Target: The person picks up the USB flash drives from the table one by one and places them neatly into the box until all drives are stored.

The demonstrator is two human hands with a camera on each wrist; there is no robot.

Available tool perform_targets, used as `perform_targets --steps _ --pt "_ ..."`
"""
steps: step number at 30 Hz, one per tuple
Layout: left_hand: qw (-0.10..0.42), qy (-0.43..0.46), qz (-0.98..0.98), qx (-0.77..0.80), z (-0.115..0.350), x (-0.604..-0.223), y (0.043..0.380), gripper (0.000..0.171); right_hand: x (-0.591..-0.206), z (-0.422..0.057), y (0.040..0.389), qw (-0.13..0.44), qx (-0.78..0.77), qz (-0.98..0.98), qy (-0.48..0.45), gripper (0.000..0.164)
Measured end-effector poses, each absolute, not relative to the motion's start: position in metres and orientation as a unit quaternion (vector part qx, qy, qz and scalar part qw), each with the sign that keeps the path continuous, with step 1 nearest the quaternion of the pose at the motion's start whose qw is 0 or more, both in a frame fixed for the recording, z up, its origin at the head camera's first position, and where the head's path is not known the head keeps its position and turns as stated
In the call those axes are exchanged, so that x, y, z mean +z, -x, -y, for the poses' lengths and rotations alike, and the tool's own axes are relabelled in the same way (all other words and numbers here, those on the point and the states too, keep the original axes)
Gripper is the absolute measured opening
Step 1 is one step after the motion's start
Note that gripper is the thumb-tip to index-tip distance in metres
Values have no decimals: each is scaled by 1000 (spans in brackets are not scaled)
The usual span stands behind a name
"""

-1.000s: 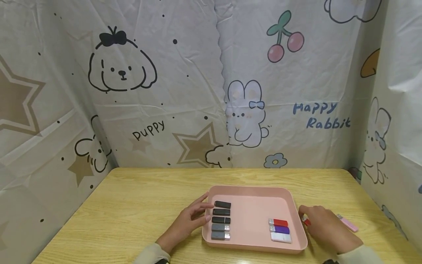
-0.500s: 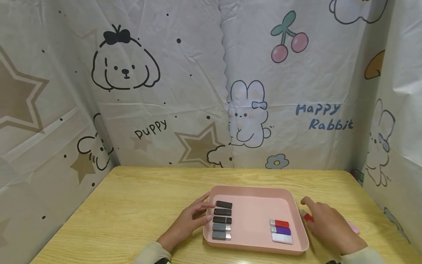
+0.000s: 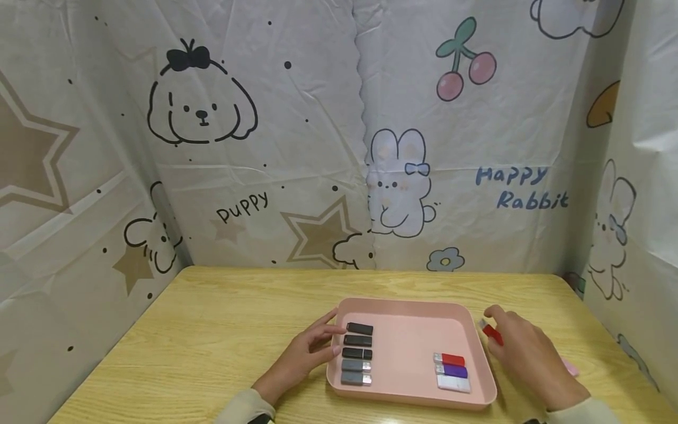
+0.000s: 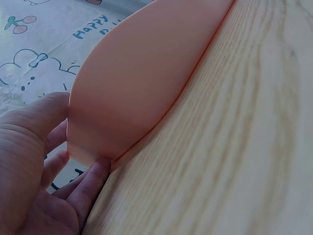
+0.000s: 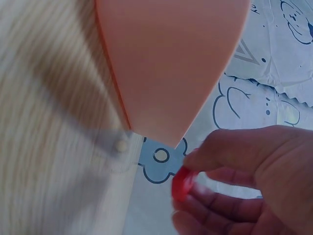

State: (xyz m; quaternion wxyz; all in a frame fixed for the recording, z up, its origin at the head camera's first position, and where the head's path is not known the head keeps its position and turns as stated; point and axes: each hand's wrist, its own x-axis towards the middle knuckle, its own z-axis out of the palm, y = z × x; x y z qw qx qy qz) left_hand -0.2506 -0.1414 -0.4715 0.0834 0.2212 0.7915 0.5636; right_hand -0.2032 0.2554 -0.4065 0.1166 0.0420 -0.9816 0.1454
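My right hand (image 3: 524, 356) pinches a red USB stick (image 3: 492, 334) just outside the right wall of the pink tray (image 3: 408, 401). Its metal plug points toward the tray. In the right wrist view the red end (image 5: 182, 183) of the stick shows between thumb and fingers. My left hand (image 3: 299, 356) rests on the tray's left side, thumb and forefinger over the rim and another fingertip (image 4: 102, 166) low against the outer wall. Along the tray's left lie black USB sticks (image 3: 357, 340) and grey ones (image 3: 356, 378); at right lie a red (image 3: 452, 359), a purple (image 3: 455, 371) and a white one (image 3: 453, 383).
A pink USB stick (image 3: 571, 367) lies on the table beyond my right hand, mostly hidden by it. The wood-grain table (image 3: 238, 318) ends at a printed cloth backdrop (image 3: 318, 147), with more cloth on both sides.
My right hand has moved the red USB stick away from me along the tray's right wall, and more of the stick shows. The pink stick is now mostly covered. My left hand stays put.
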Motion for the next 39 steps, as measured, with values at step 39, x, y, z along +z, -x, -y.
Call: perform_targets --steps 39 --pt "81 -226 -789 566 142 -472 251 35 -416 -221 221 73 199 958 -195 24"
